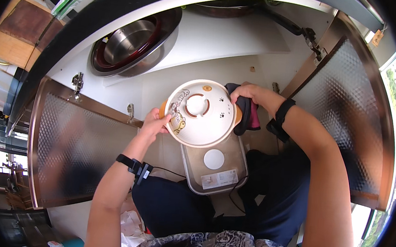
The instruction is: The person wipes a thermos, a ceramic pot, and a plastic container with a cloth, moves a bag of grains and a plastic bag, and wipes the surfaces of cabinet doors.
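Observation:
A white lidded ceramic pot [201,123] with tan side handles is held up before the open cabinet. Cat drawings and paw prints decorate its lid, which has a round raised knob [197,105]. My left hand [155,123] grips the handle on the left, thumb resting near the rim. At the opposite side my right hand [248,92] clutches a dark cloth with a magenta part [247,110], pressed against the pot near its right handle. Partly under the pot, a clear-lidded plastic container [210,181] stands low between my knees; it bears a label and a white round cap [214,159].
On the cabinet shelf [223,37] sit nested metal bowls [130,43] and a frying pan [229,9]. Textured glass doors stand open at left [76,141] and right [341,100]. Above runs the dark counter edge [86,25]. A cable [234,197] trails near the container.

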### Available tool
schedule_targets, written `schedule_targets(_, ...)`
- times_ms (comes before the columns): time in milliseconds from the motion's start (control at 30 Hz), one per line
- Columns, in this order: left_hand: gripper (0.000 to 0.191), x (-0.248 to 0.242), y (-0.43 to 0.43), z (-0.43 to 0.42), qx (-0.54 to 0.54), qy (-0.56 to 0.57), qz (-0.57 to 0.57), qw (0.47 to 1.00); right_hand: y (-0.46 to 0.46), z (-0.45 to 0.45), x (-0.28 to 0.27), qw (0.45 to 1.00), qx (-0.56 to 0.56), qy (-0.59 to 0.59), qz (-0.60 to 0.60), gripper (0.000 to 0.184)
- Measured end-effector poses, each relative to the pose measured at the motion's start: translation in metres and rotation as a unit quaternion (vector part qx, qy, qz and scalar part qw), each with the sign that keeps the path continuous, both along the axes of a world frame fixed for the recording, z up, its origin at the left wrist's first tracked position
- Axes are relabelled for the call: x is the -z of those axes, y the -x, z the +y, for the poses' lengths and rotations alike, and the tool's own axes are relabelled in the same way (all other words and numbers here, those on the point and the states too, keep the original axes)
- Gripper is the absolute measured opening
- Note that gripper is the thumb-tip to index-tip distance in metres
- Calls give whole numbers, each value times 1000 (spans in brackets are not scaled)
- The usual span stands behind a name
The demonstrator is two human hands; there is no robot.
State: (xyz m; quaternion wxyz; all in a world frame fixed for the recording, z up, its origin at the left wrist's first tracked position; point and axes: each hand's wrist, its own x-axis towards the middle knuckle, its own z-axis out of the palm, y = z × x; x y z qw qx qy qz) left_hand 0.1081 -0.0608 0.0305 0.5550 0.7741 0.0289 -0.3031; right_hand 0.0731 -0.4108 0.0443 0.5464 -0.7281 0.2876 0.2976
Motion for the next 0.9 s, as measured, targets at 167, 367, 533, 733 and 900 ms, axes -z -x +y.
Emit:
schedule_targets(167,24,18,-74,-1,13,-35,24,999,-57,2,14,1000,-16,-15,-16,50)
schedule_targets(367,22,53,-115,-6,41,4,119,992,-77,4,20,995,61,75,30,46)
schedule_targets(533,22,96,-141,-17,71,34,126,989,-73,1,30,987,97,126,-4,33)
schedule_targets(733,22,112,-150,-28,89,34,131,987,-73,3,20,982,80,170,-8,34)
schedule_targets(900,22,123,-161,-33,96,36,144,984,-80,-1,28,977,78,199,-6,34)
